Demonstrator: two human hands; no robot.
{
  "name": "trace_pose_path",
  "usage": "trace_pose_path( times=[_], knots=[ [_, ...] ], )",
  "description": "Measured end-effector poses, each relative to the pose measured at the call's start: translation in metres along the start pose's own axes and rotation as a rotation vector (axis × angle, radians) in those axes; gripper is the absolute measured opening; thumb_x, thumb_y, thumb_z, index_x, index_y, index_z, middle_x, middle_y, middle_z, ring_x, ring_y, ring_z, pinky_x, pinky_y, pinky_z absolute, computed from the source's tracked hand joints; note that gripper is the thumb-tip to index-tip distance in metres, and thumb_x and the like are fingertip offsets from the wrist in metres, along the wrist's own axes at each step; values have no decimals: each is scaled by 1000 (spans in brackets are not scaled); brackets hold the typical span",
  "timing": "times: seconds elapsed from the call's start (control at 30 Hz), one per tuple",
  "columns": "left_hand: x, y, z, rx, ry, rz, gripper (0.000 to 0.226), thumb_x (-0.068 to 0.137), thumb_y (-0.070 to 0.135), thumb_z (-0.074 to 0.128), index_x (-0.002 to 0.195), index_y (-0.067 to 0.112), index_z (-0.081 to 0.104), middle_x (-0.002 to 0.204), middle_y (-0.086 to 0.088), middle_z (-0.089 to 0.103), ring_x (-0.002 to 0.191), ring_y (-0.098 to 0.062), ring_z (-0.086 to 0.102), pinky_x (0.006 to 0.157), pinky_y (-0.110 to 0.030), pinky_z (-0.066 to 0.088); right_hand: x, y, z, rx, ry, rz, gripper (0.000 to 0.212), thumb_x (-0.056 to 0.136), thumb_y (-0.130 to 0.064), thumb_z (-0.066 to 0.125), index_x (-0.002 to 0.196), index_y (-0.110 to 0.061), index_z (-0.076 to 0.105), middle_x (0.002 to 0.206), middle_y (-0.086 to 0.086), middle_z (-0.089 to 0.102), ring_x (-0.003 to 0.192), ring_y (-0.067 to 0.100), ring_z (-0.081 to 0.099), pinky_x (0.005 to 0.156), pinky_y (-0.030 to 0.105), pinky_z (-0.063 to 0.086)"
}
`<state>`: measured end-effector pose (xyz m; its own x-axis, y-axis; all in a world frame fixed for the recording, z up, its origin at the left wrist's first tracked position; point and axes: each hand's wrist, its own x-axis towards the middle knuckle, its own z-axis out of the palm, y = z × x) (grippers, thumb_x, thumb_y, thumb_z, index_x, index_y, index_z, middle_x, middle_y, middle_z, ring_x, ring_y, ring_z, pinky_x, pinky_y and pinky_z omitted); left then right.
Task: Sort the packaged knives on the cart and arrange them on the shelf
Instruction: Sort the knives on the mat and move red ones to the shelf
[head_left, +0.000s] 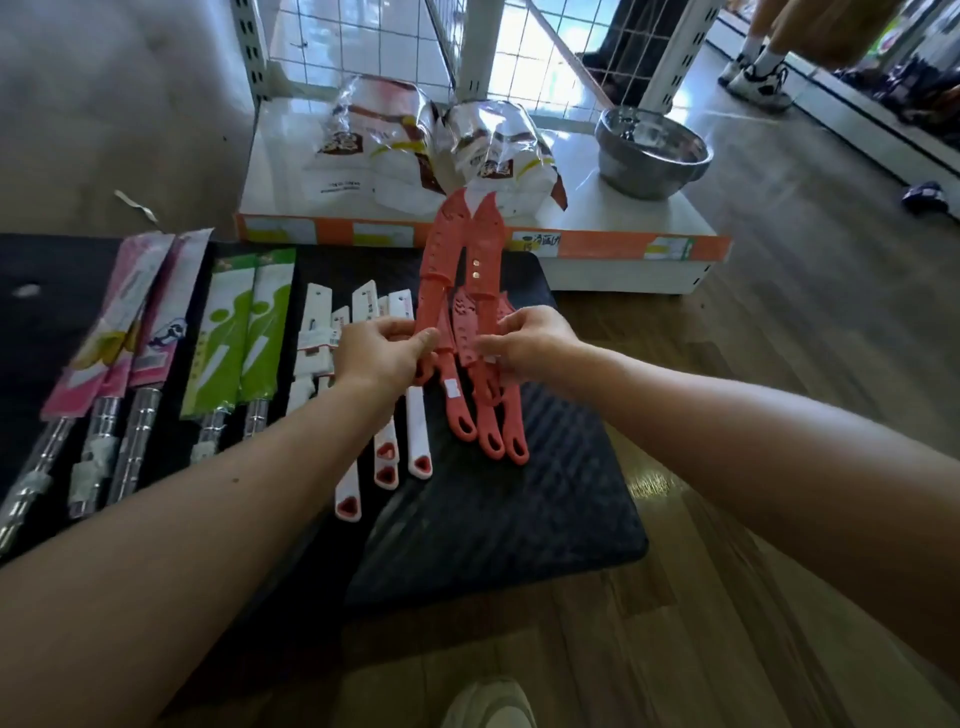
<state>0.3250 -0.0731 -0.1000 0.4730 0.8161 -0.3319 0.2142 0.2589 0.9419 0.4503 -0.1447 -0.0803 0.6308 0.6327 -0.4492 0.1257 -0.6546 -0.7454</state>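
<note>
Left grip (384, 356) and right grip (530, 343) both pinch fanned red sheathed knives (441, 270) over black cart (493, 519); white knives (417, 441) just left.

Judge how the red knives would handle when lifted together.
Probably stiff: the red knives jut straight beyond the left hand and right hand. Likely light: fingertips alone seem to hold several. They are fanned and look like smooth plastic, so they may slide apart.
</note>
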Motion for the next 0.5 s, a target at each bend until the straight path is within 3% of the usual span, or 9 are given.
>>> trace_pose_path(
  times=[0.07,0.17,0.23,0.3,0.37,0.43,0.5],
  knots=[
    [3,2,-11,-47,45,-10,9,86,10,63,95,10,59,72,-4,61,63,-14,59,58,-24,51,1,-12,8,57,-20,-24,10,84,-17,68,88,-9,63,79,4,66,71,16,69,62,26,60],
    [12,13,-27,-127,88,-20,11,87,10,62,97,6,60,71,-5,60,61,-14,58,51,-20,52,6,-31,18,128,-24,-32,18,85,-17,67,99,-6,64,91,10,69,85,22,71,72,32,60],
    [18,26,-36,-183,91,-11,11,88,8,61,98,4,59,70,-8,59,60,-14,56,46,-16,50,13,-46,23,151,-27,-73,12,84,-18,69,91,-10,64,86,8,68,77,18,69,75,33,60],
    [25,40,-47,-242,100,-6,12,88,6,59,99,3,57,69,-9,57,58,-15,55,47,-18,51,19,-65,25,217,-27,-109,15,83,-17,70,95,-10,65,80,5,66,69,14,65,75,34,60],
    [33,55,-59,-285,115,1,17,87,5,60,103,0,57,68,-9,56,52,-13,57,48,-20,51,26,-87,26,280,-15,-140,18,83,-16,71,98,-10,65,78,4,65,64,13,64,67,29,59],
    [41,69,-71,-315,131,6,22,87,6,61,107,-2,57,68,-9,57,48,-9,57,46,-20,52,28,-112,28,310,-7,-167,7,83,-16,71,84,-16,63,76,2,65,64,12,63,59,24,57],
    [48,87,-80,-325,154,19,24,86,8,62,108,-2,58,73,-9,59,57,-13,57,50,-23,51,31,-137,32,328,-9,-184,11,82,-18,71,77,-20,61,81,2,68,69,13,66,58,21,57]
  ],
)
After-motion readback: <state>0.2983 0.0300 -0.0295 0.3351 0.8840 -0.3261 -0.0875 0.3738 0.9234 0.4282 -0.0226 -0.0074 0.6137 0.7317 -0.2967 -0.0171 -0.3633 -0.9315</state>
